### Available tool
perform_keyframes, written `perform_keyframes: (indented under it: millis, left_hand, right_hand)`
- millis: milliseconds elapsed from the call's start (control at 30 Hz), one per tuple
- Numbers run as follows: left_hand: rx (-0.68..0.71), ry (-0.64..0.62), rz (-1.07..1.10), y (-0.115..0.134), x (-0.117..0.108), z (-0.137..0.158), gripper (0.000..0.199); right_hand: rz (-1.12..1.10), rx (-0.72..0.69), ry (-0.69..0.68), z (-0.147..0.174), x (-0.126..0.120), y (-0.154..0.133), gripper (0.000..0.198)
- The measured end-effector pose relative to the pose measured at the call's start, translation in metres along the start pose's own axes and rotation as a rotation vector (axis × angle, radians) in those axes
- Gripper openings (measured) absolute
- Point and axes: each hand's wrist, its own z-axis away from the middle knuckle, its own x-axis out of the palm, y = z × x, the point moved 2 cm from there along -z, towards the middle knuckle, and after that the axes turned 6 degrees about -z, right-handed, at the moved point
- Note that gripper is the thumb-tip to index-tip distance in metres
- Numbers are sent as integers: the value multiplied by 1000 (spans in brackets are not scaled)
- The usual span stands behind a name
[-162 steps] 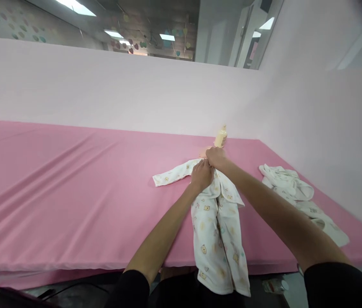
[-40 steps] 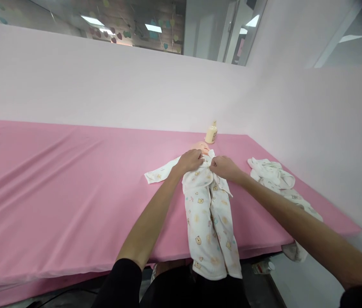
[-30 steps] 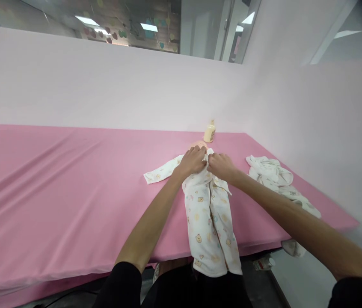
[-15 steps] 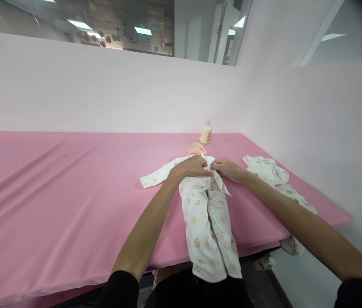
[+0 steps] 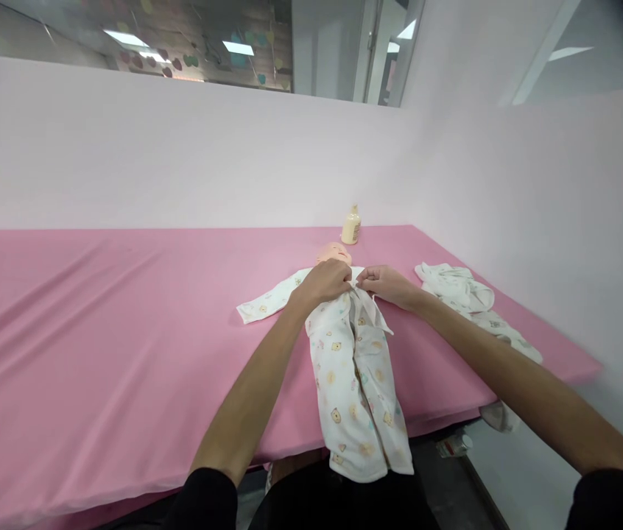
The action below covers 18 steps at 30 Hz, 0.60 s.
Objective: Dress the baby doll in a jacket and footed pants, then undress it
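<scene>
A baby doll [image 5: 334, 253] lies on its back on the pink-covered table, dressed in a white baby gown [image 5: 333, 368] with small bear prints. The gown's lower part hangs over the table's front edge, its front seam parted down the middle. My left hand [image 5: 329, 283] is closed on the gown's front at the chest. Close beside it, my right hand [image 5: 386, 283] pinches the fabric near the neckline. The fingertips of both hands are nearly together. One sleeve stretches out to the left; the other side is mostly behind my right hand.
A cream pump bottle [image 5: 351, 227] stands behind the doll's head. White cloths [image 5: 455, 287] lie heaped at the right, by the wall. The pink table cover [image 5: 124, 331] spreads far to the left. Below the front edge is a small container [image 5: 455, 446].
My left hand has gone from lying flatter across the chest to a closed grip higher up. My right hand stays near the neckline. The view has shifted slightly.
</scene>
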Motion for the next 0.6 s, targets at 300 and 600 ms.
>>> perform_keyframes:
  millis: [300, 600]
  left_hand:
    - [0, 5, 191, -13, 7, 0, 21]
    - [40, 41, 93, -8, 12, -4, 25]
  right_hand:
    - [-8, -18, -72, 0, -3, 8, 21]
    - [176, -71, 15, -6, 3, 14, 16]
